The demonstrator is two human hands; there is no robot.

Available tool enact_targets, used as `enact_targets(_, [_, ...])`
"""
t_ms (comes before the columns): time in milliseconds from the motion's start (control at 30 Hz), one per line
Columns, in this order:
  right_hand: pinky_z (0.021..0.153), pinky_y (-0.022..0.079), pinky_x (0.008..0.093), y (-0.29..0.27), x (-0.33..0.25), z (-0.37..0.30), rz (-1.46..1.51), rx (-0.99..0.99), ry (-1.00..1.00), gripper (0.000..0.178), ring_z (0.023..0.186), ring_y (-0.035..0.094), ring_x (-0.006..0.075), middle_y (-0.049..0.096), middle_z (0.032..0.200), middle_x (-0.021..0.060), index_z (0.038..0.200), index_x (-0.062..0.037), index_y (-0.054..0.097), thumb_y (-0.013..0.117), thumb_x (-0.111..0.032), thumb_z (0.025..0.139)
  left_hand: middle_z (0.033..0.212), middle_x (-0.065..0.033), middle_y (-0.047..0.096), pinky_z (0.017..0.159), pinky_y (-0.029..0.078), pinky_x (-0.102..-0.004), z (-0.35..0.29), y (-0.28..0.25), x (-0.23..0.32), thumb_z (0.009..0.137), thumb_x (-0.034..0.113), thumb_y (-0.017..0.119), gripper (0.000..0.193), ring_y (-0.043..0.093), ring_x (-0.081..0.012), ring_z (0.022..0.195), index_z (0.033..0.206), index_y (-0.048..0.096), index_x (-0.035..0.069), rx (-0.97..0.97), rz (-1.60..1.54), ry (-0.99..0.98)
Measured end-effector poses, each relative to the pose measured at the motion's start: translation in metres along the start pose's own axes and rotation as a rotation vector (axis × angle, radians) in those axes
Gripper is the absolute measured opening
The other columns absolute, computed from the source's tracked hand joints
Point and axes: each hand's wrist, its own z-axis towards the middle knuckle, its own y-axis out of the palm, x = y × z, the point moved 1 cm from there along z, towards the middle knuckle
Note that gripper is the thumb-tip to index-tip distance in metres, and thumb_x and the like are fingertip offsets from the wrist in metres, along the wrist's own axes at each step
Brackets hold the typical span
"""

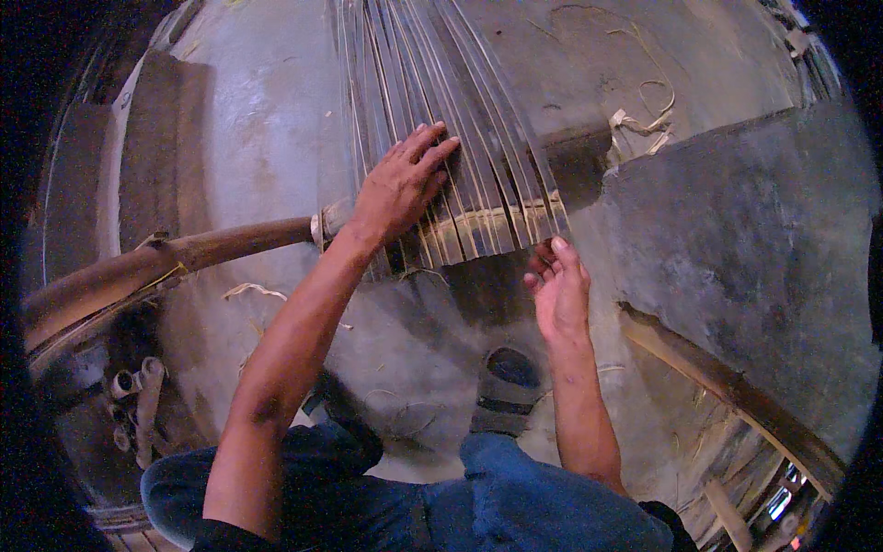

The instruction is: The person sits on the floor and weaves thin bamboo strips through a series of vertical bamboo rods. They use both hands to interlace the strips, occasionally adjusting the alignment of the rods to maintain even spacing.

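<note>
A fan of long, thin, dark bamboo strips (478,156) with pale edges runs from the top of the view toward me. Their near ends rest across a rounded pole (451,230). My left hand (397,184) lies over the strips from the left, fingers stretched out and pressing on top. At the near right corner of the fan is my right hand (559,285), palm turned inward. Its thumb and curled fingertips close at the end of the outermost strip.
A thick bamboo pole (221,244) extends to the left, with short tubes (138,396) below it. A split length of bamboo (727,382) lies at right by a dark slab (754,221). Pale fibre scraps (635,124) litter the floor. My sandalled foot (506,386) stands below the strips.
</note>
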Motion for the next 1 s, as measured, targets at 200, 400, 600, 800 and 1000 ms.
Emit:
enact_targets(200, [0.061, 0.043, 0.0247, -0.004, 0.003, 0.011, -0.197, -0.034, -0.046, 0.016, 0.075, 0.058, 0.0107, 0.06, 0.083, 0.0001, 0.09, -0.0122, 0.055, 0.067, -0.021, 0.084, 0.125, -0.0115, 0.048, 0.097, 0.038, -0.0425, 0.019, 0.002, 0.033, 0.088, 0.038, 0.052, 0.04, 0.047, -0.0326, 0.114, 0.113, 0.053, 0.007, 0.073, -0.111, -0.269])
enact_targets(400, [0.059, 0.046, 0.0221, -0.003, 0.004, 0.013, -0.23, -0.053, -0.063, 0.014, 0.072, 0.061, 0.0114, 0.063, 0.082, 0.0031, 0.092, -0.0086, 0.055, 0.065, -0.016, 0.086, 0.13, -0.01, 0.044, 0.104, 0.028, -0.0481, 0.021, 0.02, 0.048, 0.086, 0.043, 0.053, 0.049, 0.039, -0.0321, 0.123, 0.122, 0.049, 0.01, 0.185, 0.185, -0.336])
enact_targets(600, [0.059, 0.046, 0.0225, -0.003, 0.005, 0.012, -0.246, -0.032, -0.078, 0.016, 0.072, 0.06, 0.0114, 0.061, 0.083, 0.0021, 0.095, -0.0079, 0.055, 0.065, -0.018, 0.086, 0.148, -0.0042, 0.029, 0.11, 0.019, -0.0476, 0.028, 0.027, 0.045, 0.094, 0.036, 0.043, 0.05, 0.023, -0.0292, 0.137, 0.14, 0.034, 0.021, 0.058, 0.259, -0.024])
enact_targets(800, [0.06, 0.042, 0.0236, -0.003, 0.002, 0.012, -0.133, -0.009, -0.125, 0.017, 0.074, 0.055, 0.0092, 0.058, 0.084, -0.0013, 0.099, -0.0125, 0.056, 0.063, -0.023, 0.088, 0.149, -0.0019, 0.027, 0.111, 0.017, -0.048, 0.027, 0.027, 0.042, 0.096, 0.03, 0.037, 0.046, 0.021, -0.0287, 0.138, 0.141, 0.033, 0.022, -0.021, 0.146, -0.053])
enact_targets(1000, [0.061, 0.041, 0.0231, -0.013, -0.003, 0.021, -0.212, 0.035, -0.225, 0.018, 0.077, 0.055, 0.0092, 0.059, 0.083, -0.0004, 0.098, -0.0109, 0.059, 0.062, -0.025, 0.088, 0.146, -0.0047, 0.032, 0.108, 0.021, -0.0526, 0.03, 0.027, 0.047, 0.092, 0.047, 0.041, 0.052, 0.025, -0.0314, 0.136, 0.139, 0.038, 0.023, 0.005, 0.134, -0.028])
